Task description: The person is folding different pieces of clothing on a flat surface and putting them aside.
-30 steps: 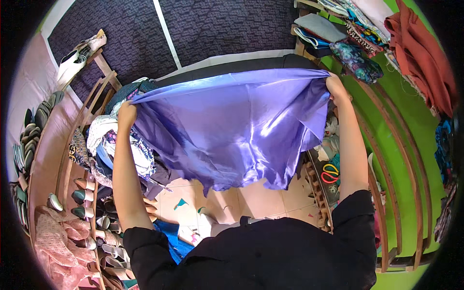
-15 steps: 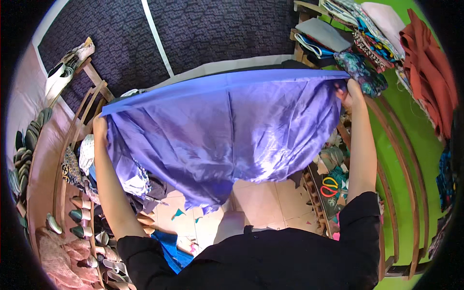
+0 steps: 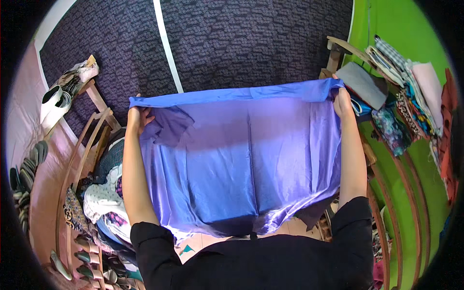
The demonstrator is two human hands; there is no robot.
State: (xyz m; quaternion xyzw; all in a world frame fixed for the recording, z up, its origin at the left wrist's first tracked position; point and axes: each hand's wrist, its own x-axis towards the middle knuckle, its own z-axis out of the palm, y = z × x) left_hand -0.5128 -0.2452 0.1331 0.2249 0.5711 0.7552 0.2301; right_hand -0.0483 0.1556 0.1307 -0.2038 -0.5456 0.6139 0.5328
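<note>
Two upper corners of a shiny purple-blue cloth (image 3: 217, 164) are gripped, one in the left hand (image 3: 140, 118) and one in the right hand (image 3: 342, 102), as a black-sleeved person holds it spread out, hanging in folds above a pale floor (image 3: 296, 229). At left, a wooden rack (image 3: 102, 106) holds slip-on shoes (image 3: 88, 258) near its lower end, beside heaped garments (image 3: 104, 195). At right, another wooden rack (image 3: 334, 59) carries folded fabrics (image 3: 363, 84), grey, pink and patterned, with a rust-red cloth (image 3: 448, 130) draped farther along.
</note>
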